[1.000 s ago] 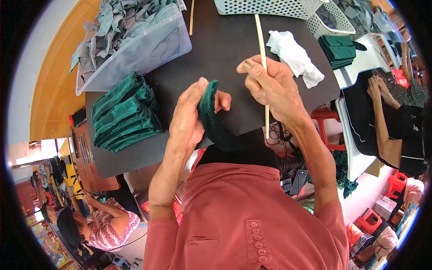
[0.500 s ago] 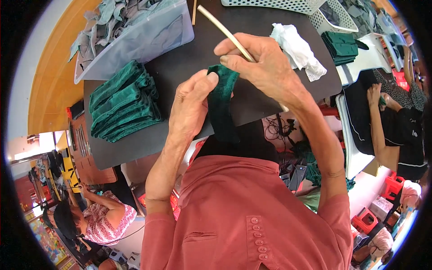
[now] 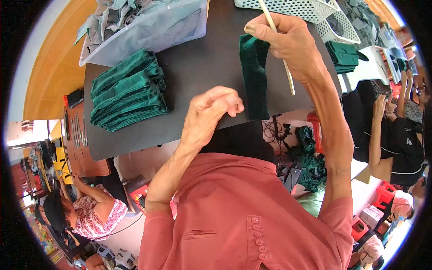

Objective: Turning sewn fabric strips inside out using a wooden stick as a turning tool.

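Since half a second ago: left hand [image 3: 211, 110] let go, now curled loosely and empty above the surface [image 3: 202, 58] near edge. Right hand [image 3: 288, 42], grip closed, lifts the dark green fabric tube [image 3: 255, 76] threaded on the wooden stick [image 3: 282, 63]. Turning apparently finished. Free room mid-surface; green folded stack [image 3: 128, 92] toward left edge.

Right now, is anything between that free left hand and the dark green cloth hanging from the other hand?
Nothing visible. The left hand is loosely curled in the air just left of the dark green cloth piece, which hangs from the right hand along with a thin pale stick. Only the bare black table lies beneath the gap.
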`<state>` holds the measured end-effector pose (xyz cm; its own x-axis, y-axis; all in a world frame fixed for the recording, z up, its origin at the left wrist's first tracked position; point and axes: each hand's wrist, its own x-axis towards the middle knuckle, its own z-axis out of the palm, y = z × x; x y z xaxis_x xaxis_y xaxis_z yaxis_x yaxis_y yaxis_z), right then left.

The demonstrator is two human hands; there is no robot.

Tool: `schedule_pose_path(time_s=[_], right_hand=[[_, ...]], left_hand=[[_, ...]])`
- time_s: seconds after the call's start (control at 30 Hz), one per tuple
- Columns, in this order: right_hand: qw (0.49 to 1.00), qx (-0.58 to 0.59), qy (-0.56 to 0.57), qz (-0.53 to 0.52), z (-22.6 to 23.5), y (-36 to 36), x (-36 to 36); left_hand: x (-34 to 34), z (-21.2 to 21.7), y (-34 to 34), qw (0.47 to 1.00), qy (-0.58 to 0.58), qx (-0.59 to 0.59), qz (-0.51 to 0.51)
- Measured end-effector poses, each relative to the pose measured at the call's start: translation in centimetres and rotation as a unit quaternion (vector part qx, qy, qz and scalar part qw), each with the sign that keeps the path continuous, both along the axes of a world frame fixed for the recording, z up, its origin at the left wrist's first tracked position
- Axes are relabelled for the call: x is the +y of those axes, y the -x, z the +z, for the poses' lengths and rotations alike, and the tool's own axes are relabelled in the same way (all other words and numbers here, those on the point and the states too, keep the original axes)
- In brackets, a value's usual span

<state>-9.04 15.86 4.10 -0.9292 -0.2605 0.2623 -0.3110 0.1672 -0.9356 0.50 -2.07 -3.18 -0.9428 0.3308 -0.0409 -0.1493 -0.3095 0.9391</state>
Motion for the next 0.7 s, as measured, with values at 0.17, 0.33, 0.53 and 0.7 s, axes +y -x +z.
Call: schedule_pose_path(time_s=[0.17,0.33,0.53,0.7], right_hand=[[0.996,-0.077,-0.012,0.05,1.6,-1.1,-1.2],[0.994,-0.045,-0.065,0.08,2.8,-1.2,-1.0],[0.977,0.007,-0.188,0.1,2.6,-0.5,-0.5],[0.963,-0.046,-0.173,0.2,3.2,-0.5,-0.7]], left_hand=[[0.2,1.1,1.5,0.988,0.027,0.075,0.129],[0.6,3.1,2.6,0.999,0.002,0.02,0.049],[-0.2,4.3,2.1,0.989,0.124,0.053,0.056],[-0.6,4.6,0.9,0.989,0.114,0.081,0.045]])
